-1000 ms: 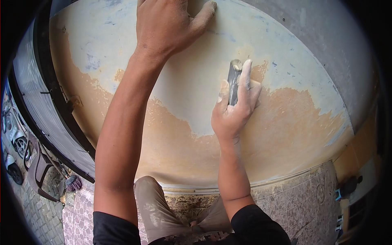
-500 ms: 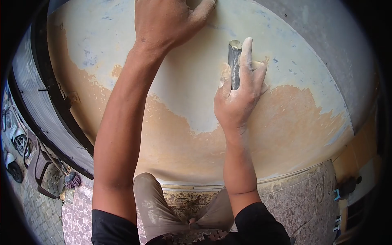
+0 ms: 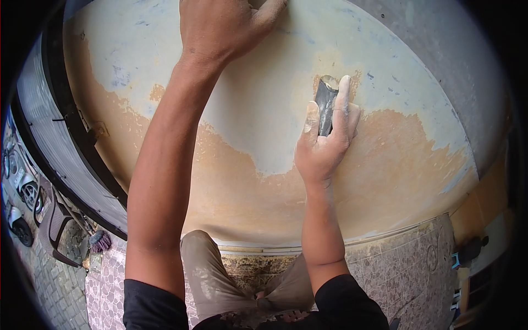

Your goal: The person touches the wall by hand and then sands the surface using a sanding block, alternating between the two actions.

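A broad curved wall panel (image 3: 231, 132) spreads before me, pale whitish coating above and patchy tan below. My right hand (image 3: 324, 146), whitened with dust, presses a dark sanding block (image 3: 326, 110) against it. That block looks like a short piece of dark tube with a dusty, pale end. The thumb lies on its left side and the fingers on its right. My left hand (image 3: 220, 27) rests on the upper panel with the thumb stretched away. Its other fingers are mostly hidden or cut off by the top edge of the view.
A black curved frame (image 3: 71, 121) with ribbed sheeting borders the panel at left. Below it are a dark chair (image 3: 55, 231), a purple mop head (image 3: 99, 241) and parked motorbikes (image 3: 22, 192). Mosaic-patterned tiles (image 3: 393, 275) lie under the panel. A grey surface (image 3: 434, 55) adjoins at upper right.
My right hand has drawn the sanding block down the panel towards me and a little to the right. A tan patch above the block is now uncovered. My left hand has barely moved.
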The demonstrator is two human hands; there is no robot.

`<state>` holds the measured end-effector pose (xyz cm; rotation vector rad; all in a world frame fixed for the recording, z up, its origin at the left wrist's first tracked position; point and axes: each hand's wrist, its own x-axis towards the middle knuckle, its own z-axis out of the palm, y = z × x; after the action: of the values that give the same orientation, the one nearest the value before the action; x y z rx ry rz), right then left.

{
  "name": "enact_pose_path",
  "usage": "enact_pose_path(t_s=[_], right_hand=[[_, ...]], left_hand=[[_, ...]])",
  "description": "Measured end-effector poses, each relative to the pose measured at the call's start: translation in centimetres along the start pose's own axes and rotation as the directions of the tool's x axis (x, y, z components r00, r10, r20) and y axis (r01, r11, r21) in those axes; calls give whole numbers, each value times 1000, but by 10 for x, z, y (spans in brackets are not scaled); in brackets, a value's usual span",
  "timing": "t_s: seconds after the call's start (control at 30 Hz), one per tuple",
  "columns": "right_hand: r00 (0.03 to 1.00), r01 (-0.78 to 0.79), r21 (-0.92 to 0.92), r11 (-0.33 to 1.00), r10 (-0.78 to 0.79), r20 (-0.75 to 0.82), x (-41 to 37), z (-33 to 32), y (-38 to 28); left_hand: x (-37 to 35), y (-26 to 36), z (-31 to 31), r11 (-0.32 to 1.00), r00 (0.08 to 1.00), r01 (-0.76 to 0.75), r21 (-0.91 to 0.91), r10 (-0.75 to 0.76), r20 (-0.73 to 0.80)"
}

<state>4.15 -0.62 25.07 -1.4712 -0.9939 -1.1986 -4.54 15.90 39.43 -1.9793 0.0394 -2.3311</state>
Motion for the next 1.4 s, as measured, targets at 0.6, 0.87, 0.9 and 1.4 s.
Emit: enact_pose_path(t_s=[0.6,0.87,0.9,1.4], right_hand=[[978,179,-46,983,-173,114,12,5,-15],[992,110,-129,986,-102,71,-57,-4,10],[994,105,-58,993,-104,26,-27,2,2],[996,88,-38,995,-87,15,-19,-3,7]], left_hand=[[2,-2,-12,999,990,36,-35,-31,137],[-2,2,2,999,999,28,-24,-28,18],[-2,2,3,1000,1000,25,-3,-25,-6],[1,5,-3,997,996,64,-41,-62,69]])
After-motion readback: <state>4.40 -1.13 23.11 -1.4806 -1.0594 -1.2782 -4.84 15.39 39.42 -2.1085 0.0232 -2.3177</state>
